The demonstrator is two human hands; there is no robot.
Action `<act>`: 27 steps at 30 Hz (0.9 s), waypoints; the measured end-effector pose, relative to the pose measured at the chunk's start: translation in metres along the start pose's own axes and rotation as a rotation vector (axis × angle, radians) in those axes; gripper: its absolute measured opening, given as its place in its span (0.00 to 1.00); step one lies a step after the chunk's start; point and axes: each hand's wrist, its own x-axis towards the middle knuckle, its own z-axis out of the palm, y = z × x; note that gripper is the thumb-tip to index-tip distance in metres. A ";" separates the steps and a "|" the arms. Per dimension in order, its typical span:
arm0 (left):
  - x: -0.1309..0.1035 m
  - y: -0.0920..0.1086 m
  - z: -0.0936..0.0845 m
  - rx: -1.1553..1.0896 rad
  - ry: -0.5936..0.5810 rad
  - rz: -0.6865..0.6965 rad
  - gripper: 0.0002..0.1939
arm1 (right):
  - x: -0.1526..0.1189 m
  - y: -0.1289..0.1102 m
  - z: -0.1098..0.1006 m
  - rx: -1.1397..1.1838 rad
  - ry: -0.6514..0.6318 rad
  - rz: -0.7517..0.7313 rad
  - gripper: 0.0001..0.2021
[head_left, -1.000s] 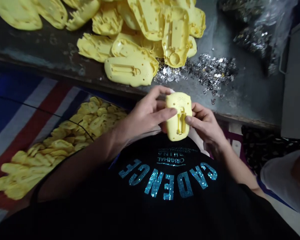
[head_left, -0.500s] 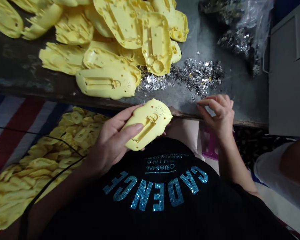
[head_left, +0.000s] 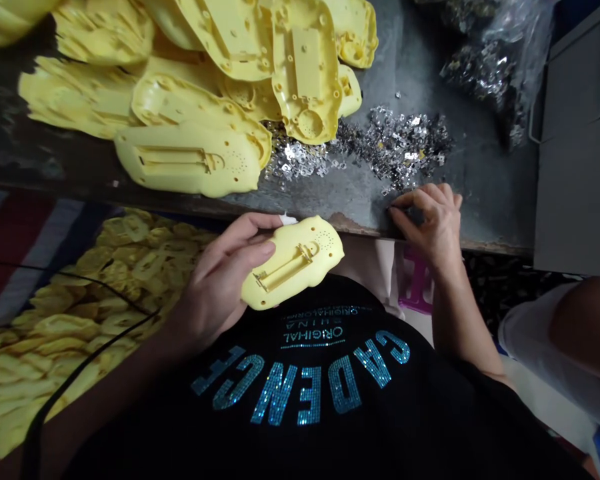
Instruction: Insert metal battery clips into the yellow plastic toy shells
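A yellow plastic shell (head_left: 300,273) with a long battery slot and a patch of small holes is in my left hand (head_left: 225,273). My thumb presses on its outer face, and a white wrap covers one fingertip behind it. At the table's front edge my right hand (head_left: 433,220) has thumb and forefinger pinched together; anything between them is too small to make out. Just beyond those fingers lies a heap of small shiny metal clips (head_left: 400,147). More yellow shells (head_left: 195,160) are piled on the table to the left of the clips.
The dark table (head_left: 485,193) has a worn front edge. A clear plastic bag (head_left: 485,73) of metal pieces lies at the back right, beside a grey cabinet (head_left: 580,147). Below left is a large heap of yellow shells (head_left: 80,320), crossed by a black cable (head_left: 80,373). Someone's leg (head_left: 555,327) is at right.
My left hand has turned the shell slightly, showing more of its slot, and a wrapped fingertip now shows. My right hand has shifted slightly left, its thumb and forefinger still together.
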 end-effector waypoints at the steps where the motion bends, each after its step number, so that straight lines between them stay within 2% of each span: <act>1: 0.002 0.000 0.000 -0.008 -0.004 -0.013 0.16 | -0.002 0.001 -0.002 0.004 -0.013 0.000 0.08; 5: 0.006 -0.002 0.004 -0.019 -0.058 -0.042 0.19 | -0.004 0.003 -0.005 0.012 -0.043 -0.007 0.09; 10: 0.007 -0.004 0.013 0.029 -0.010 -0.092 0.24 | 0.001 0.006 0.000 0.042 -0.087 -0.057 0.08; 13: 0.005 -0.004 0.020 0.027 -0.043 -0.083 0.25 | 0.001 -0.002 -0.006 0.087 -0.038 -0.094 0.08; 15: 0.003 -0.005 0.023 0.018 -0.080 -0.048 0.23 | -0.002 -0.015 -0.013 0.207 0.026 -0.147 0.07; 18: 0.001 -0.009 0.025 0.035 -0.118 0.028 0.19 | -0.009 -0.039 -0.024 0.598 0.011 -0.199 0.02; 21: -0.002 -0.013 0.024 0.077 -0.151 0.077 0.17 | -0.014 -0.059 -0.026 0.921 -0.034 -0.208 0.08; 27: -0.007 -0.015 0.022 0.111 -0.159 0.119 0.16 | -0.014 -0.074 -0.024 1.091 -0.041 -0.255 0.12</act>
